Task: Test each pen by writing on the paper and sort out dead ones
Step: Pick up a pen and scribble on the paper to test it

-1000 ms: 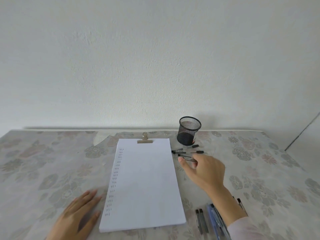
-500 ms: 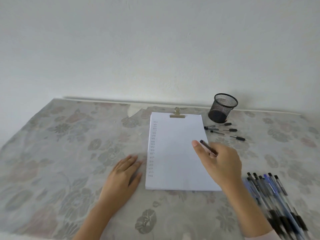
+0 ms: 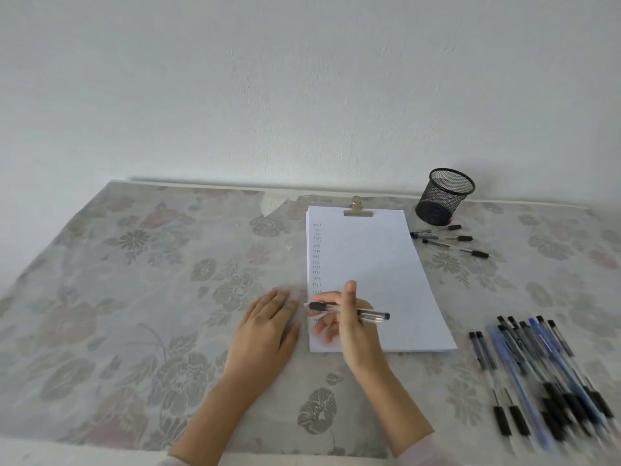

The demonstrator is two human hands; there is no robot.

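Note:
A stack of white paper [image 3: 369, 264] held by a metal clip [image 3: 358, 210] lies on the table, with a column of small test marks down its left margin. My right hand [image 3: 349, 324] holds a clear-barrelled pen [image 3: 366, 312] with a black grip, lying crosswise over the paper's lower left part, tip pointing left. My left hand [image 3: 265, 331] rests flat on the tablecloth just left of the paper. Several black and blue pens [image 3: 537, 371] lie in a bunch at the lower right. Three pens [image 3: 447, 242] lie apart near the cup.
A black mesh pen cup [image 3: 443, 196] stands at the back right of the paper, near the white wall. A floral tablecloth [image 3: 134, 297] covers the table; its front edge runs along the bottom of the view.
My right hand picked a pen from beside the cup and carried it down to the paper's lower left. My view has tilted and shifted; my left hand stays flat beside the paper.

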